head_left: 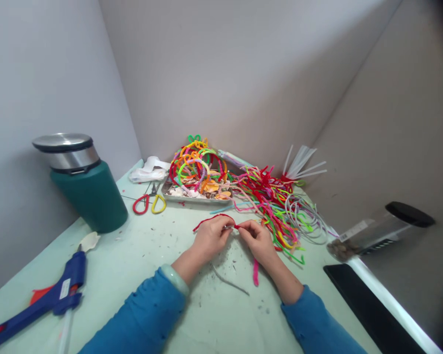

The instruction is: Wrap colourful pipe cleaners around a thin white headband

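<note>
Here, in the head view, the left hand [212,233] and right hand [257,237] are drawn close together above the middle of the table [133,285], fingertips pinched narrow on a red fuzzy stem [237,226] that also arches past the left hand's far side. Nearer lie a grey stem [229,282] and, right of it, a pink strip [256,273]. Farther off, scissors [141,205], a metal tray [194,199] and a tangled heap of stems [268,194] run left to right; at left stand a green bottle [90,196] and, nearer, a blue glue gun [64,289]
</note>
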`<action>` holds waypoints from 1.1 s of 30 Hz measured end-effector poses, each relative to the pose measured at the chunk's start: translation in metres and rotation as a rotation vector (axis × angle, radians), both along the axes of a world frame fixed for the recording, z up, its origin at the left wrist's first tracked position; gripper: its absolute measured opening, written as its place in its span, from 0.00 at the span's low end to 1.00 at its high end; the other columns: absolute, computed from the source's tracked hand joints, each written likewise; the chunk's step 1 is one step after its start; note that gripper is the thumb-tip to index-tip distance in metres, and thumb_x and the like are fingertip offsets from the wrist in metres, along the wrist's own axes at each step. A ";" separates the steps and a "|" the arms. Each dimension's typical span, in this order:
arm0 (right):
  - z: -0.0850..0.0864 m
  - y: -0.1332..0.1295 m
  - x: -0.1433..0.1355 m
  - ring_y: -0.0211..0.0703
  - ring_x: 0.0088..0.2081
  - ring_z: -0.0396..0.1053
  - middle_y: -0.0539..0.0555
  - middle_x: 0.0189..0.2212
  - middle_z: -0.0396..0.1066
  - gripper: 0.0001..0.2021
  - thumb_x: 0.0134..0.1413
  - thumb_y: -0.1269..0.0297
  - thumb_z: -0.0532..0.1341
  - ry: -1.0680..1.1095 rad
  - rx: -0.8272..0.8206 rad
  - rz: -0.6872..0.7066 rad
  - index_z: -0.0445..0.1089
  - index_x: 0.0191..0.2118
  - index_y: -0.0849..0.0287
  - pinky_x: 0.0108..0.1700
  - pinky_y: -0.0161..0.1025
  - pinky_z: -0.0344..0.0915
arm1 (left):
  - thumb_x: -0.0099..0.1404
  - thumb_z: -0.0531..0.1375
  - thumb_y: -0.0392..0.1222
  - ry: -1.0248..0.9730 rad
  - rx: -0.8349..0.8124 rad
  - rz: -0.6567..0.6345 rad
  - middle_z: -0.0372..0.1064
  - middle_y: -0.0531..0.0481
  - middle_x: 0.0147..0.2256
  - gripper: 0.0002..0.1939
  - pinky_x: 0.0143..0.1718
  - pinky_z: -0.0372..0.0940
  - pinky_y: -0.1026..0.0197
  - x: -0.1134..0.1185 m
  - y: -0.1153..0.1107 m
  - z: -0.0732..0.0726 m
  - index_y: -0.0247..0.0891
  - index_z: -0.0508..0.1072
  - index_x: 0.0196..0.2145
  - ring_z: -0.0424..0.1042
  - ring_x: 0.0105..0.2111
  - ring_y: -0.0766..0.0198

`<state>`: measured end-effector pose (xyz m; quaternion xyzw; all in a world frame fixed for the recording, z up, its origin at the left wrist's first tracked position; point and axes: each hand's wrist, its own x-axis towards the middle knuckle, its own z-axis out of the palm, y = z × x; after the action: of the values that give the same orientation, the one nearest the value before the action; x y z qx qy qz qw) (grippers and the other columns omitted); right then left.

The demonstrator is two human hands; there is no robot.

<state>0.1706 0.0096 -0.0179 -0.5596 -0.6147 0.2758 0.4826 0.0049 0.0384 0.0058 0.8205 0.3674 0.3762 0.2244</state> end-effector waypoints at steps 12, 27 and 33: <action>0.001 -0.002 -0.001 0.39 0.28 0.65 0.51 0.26 0.70 0.07 0.51 0.63 0.58 -0.006 0.049 0.028 0.69 0.31 0.60 0.30 0.35 0.61 | 0.61 0.53 0.32 0.031 0.099 -0.038 0.70 0.46 0.37 0.11 0.40 0.63 0.63 0.002 0.003 -0.006 0.36 0.75 0.38 0.68 0.38 0.63; 0.002 -0.004 -0.001 0.40 0.29 0.66 0.51 0.26 0.69 0.07 0.52 0.62 0.58 0.008 0.064 0.041 0.69 0.31 0.59 0.32 0.36 0.62 | 0.61 0.54 0.38 0.016 -0.119 -0.036 0.73 0.48 0.32 0.10 0.37 0.61 0.63 0.002 0.006 -0.001 0.37 0.76 0.33 0.69 0.33 0.63; 0.002 -0.004 -0.001 0.39 0.29 0.66 0.51 0.26 0.69 0.06 0.51 0.63 0.58 0.016 0.048 0.047 0.69 0.31 0.60 0.32 0.35 0.62 | 0.60 0.52 0.42 -0.130 -0.627 -0.070 0.62 0.56 0.14 0.11 0.19 0.56 0.67 0.005 0.005 -0.003 0.34 0.72 0.33 0.60 0.14 0.70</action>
<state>0.1694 0.0060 -0.0160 -0.5312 -0.6303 0.2766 0.4940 0.0097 0.0436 0.0028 0.6979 0.4217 0.2883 0.5020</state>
